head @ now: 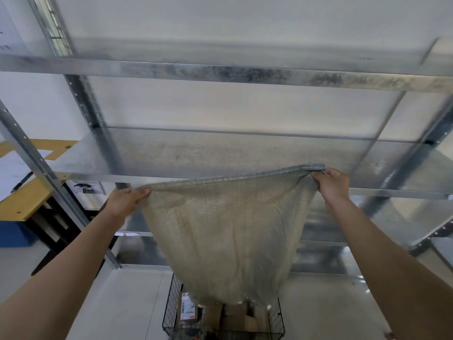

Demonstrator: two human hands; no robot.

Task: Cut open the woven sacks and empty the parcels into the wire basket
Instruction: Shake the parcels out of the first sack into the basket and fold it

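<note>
A greenish-beige woven sack hangs upside down, its stitched bottom seam held high and its cut mouth pointing down. My left hand grips the seam's left corner and my right hand grips the right corner. Below the sack's mouth stands the black wire basket. Several brown cardboard parcels lie inside it, and one parcel carries a white and red label.
A galvanised metal shelving rack stands right behind the sack, with uprights at left and right. A yellow-topped table with papers and a blue box under it is at the left. Pale floor surrounds the basket.
</note>
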